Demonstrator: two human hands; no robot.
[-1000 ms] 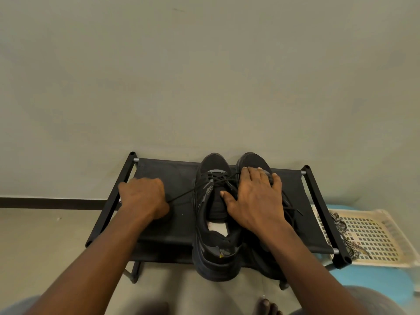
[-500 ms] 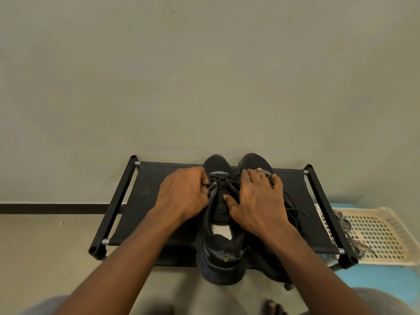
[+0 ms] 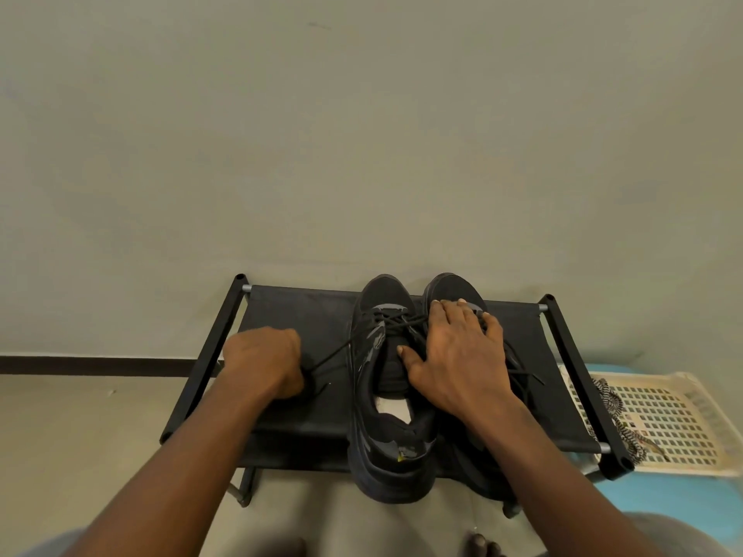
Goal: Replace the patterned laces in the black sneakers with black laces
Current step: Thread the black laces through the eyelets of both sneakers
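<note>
Wall fills most of the view; below it, your black rack (image 3: 305,315) with both sneakers on top, toes to the wall. Left sneaker (image 3: 388,396) is the one in work, right sneaker (image 3: 456,287) mostly under your palm. Cream basket (image 3: 663,428) sits off the rack's right end, with the patterned laces (image 3: 611,408) draped over its near edge.

Progress, as I read it: patterned laces are out of both shoes, so removal looks done. Black lace (image 3: 396,321) crosses the left sneaker's front eyelets only; upper eyelets and the knot are left. Right sneaker shows loose black ends, but how far it's laced I can't tell.

Your left hand (image 3: 263,361) is fisted on one lace end, pulled taut out to the left. Right hand (image 3: 458,363) lies flat, fingers spread, pinning the shoes, gripping nothing.

Half a second ago your left hand was at the eyelets; it's now drawn out. Right hand unchanged.
</note>
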